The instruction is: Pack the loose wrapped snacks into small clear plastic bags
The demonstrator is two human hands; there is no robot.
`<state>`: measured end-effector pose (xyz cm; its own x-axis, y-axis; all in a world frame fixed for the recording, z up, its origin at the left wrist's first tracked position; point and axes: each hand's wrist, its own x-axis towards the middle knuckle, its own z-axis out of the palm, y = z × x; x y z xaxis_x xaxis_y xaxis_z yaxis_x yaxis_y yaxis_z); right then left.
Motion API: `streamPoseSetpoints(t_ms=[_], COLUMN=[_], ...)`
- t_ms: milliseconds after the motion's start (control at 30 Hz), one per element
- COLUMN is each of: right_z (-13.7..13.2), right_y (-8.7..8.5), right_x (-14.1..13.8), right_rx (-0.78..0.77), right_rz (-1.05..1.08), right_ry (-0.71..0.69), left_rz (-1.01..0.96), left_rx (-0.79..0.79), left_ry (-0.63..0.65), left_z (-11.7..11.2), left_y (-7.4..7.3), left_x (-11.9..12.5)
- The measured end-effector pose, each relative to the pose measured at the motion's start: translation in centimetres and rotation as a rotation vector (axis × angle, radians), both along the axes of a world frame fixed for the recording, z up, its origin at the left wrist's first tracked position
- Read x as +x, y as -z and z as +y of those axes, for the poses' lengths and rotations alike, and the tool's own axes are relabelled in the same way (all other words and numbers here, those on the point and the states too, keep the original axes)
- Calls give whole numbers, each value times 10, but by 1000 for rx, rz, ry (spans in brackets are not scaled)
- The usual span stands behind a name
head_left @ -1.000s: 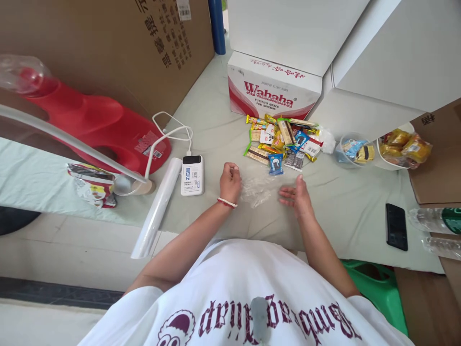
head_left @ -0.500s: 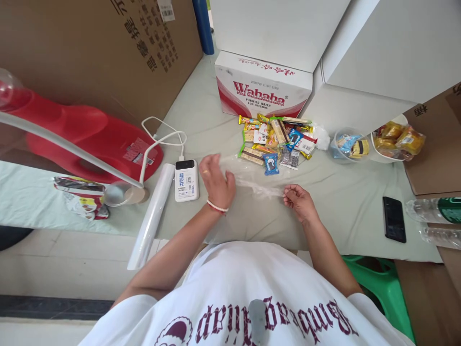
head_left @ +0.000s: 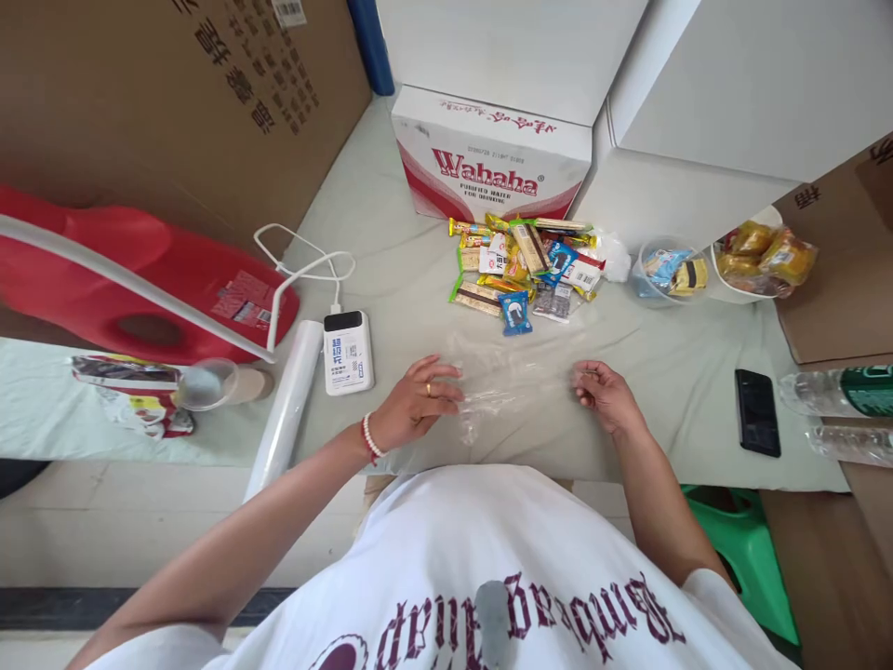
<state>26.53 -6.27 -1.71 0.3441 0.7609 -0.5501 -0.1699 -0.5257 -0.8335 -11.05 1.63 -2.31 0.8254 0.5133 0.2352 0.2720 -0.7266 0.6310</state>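
A thin clear plastic bag (head_left: 513, 381) lies crumpled across the cloth in front of me, between my two hands. My left hand (head_left: 422, 405), with a ring and a bead bracelet, touches its left side with fingers stretched and apart. At the opposite edge, the fingers of my right hand (head_left: 600, 391) are pinched on the plastic. Just beyond the bag is a pile of wrapped snacks (head_left: 526, 265), with a blue packet (head_left: 515, 314) at its near side.
A Wahaha carton (head_left: 492, 167) stands behind the snacks. Left are a power bank (head_left: 349, 354), a plastic roll (head_left: 287, 405), a cup (head_left: 209, 383) and a red jug (head_left: 153, 279). To the right are a clear tub (head_left: 670, 270), a white tub (head_left: 743, 279), a phone (head_left: 757, 412) and bottles (head_left: 837, 391).
My left hand has come down from its raised position to the bag's left side. The bag is spread wider, and my right hand has shifted slightly right, still pinching it.
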Motion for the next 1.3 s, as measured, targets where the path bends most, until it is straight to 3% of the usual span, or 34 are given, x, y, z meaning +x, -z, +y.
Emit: streamPoseSetpoints(t_ms=[100, 167, 233, 333, 400, 433, 500, 600, 700, 767, 833, 867, 967, 1000, 1033, 1133, 1233, 1300], right_z=[-7, -12, -16, -19, -18, -17, -19, -34, -62, -72, -61, -46, 27, 56, 83, 145, 161, 151], right_y=[4, 2, -5, -28, -43, -48, -49, -35, -31, -43, -61, -69, -78, -76, -71, -50, -28, -19], right_x=[10, 16, 22, 19, 4, -6, -28, -42, -18, 7, 26, 29, 10, -5, -21, -71, -96, -90], right_rx=[-30, -51, -30, 156, 354, 453, 565, 475, 330, 251, 162, 134, 187, 161, 87, -185, -219, -176], right_rz=[-40, -114, -322, -851, -1103, -1161, -1185, -1090, -837, -586, -417, -434, -883, -1013, -1109, -1213, -1249, -1190], right_ry=[-119, -272, -376, -266, -223, -291, -585, -1037, -1220, -1271, -1247, -1171, -729, -655, -630, -730, -741, -697], left_rz=[68, 91, 123, 232, 279, 279, 267, 321, 430, 466, 481, 487, 508, 512, 513, 501, 481, 463], left_rx=[-9, -47, -35, 148, 281, 328, 368, 291, 169, 128, 109, 101, 89, 94, 102, 133, 136, 121], left_ry=[84, 51, -114, -432, -528, -523, -436, -307, -306, -278, -240, -232, -218, -212, -205, -196, -210, -218], left_z=[-11, -15, -19, -25, -29, -31, -34, -37, -42, -47, -50, -52, -53, -53, -54, -59, -64, -64], left_y=[7, 7, 3, -5, -6, -5, 0, 12, 23, 27, 28, 28, 28, 28, 29, 32, 34, 35], left_x=[-21, -26, -22, -1, 19, 29, 44, 50, 39, 31, 26, 25, 28, 28, 28, 24, 19, 18])
